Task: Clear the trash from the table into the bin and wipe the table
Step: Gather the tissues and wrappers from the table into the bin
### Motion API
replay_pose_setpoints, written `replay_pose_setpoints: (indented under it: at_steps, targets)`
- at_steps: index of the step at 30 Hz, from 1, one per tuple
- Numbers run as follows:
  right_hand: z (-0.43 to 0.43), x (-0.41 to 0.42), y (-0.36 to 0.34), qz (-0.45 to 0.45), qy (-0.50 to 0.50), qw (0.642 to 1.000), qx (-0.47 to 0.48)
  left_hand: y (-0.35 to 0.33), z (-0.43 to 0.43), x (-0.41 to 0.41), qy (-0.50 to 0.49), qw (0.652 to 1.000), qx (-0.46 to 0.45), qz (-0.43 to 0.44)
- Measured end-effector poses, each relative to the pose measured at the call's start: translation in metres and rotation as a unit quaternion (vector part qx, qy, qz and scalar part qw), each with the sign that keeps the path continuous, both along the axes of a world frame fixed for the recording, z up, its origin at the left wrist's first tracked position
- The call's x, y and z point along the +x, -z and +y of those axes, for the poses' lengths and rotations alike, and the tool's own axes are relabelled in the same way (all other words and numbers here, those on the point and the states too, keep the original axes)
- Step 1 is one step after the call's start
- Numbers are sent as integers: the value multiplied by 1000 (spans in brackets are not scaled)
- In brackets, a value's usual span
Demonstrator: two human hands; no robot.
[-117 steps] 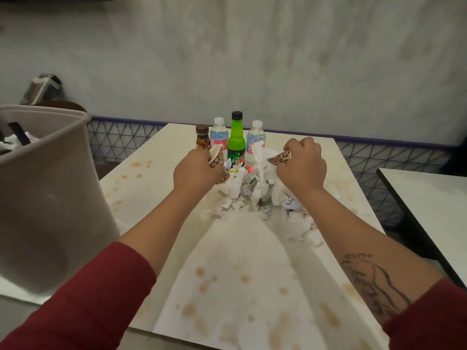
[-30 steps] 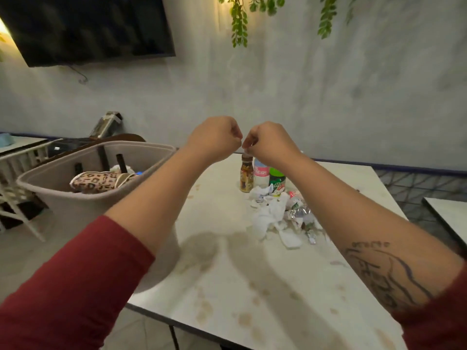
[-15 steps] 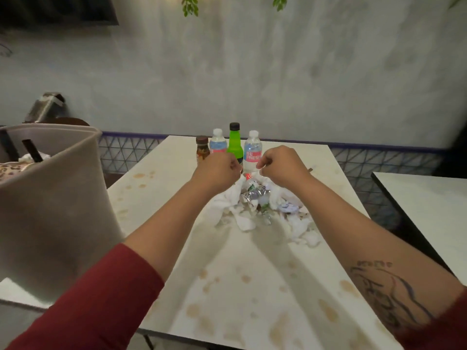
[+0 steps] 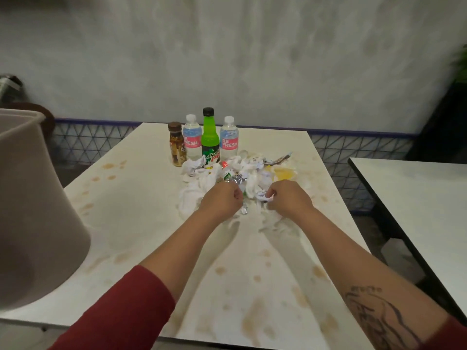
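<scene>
Our left hand (image 4: 222, 201) and right hand (image 4: 288, 198) pinched crumpled trash (image 4: 202, 181) so we could lift it from table (image 4: 141, 218) to bin (image 4: 38, 198).

Head-worn view from close above the near edge of the stained white rectangular table (image 4: 141, 218), facing forward and down toward its far edge and the grey plaster wall (image 4: 252, 59).

Bin (image 4: 38, 198) cut off left; left hand (image 4: 221, 202), right hand (image 4: 289, 199) cover trash (image 4: 202, 181) partly.
</scene>
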State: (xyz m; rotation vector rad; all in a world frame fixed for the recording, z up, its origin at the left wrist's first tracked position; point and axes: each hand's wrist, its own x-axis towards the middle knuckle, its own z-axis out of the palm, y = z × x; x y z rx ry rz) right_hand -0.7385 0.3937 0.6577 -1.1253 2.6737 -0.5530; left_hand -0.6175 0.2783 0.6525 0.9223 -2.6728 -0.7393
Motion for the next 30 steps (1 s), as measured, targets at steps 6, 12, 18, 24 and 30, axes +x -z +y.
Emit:
replay_pose_setpoints:
  at_steps: [6, 12, 18, 24, 30]
  targets:
    - [9, 13, 22, 94, -37, 991, 88, 15, 9, -9, 27, 999, 18, -5]
    - [12, 12, 29, 92, -39, 993, 69, 22, 14, -13, 32, 999, 29, 4]
    - [12, 9, 14, 15, -25, 996, -81, 27, 16, -17, 32, 996, 76, 28]
    - [9, 19, -2, -214, -22, 926, -309, 19, 24, -14, 72, 889, 419, 171]
    - [2, 24, 10, -269, -27, 899, -344, 15, 29, -15, 29, 778, 572, 257]
